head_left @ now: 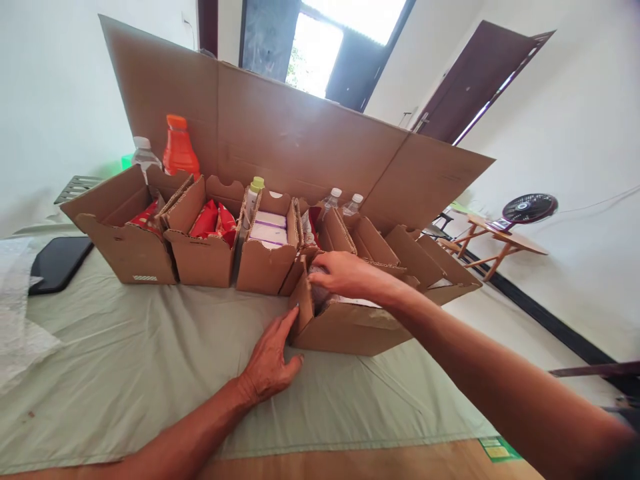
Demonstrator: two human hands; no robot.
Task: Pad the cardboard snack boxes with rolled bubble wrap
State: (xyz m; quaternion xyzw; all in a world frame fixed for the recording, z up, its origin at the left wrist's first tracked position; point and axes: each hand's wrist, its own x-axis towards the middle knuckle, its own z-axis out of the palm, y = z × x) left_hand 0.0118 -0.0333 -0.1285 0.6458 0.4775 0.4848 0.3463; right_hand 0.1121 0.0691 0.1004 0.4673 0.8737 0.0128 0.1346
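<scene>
Bracing corner edge of cardboard box (350, 330) with left hand (273, 357), fingers released; reaching inside with right hand (345, 273), grasp unclear; open tablecloth (150, 360) leftward.

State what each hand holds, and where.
Left hand presses the open box at its left flap, gripping nothing. Right hand reaches inside onto a wrapped packet; grip hidden.

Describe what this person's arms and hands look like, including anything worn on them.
Both forearms are bare, with no sleeves in view. The left hand and right hand wear no gloves, and no watch, bracelet or ring shows on the wrists or fingers.
</scene>
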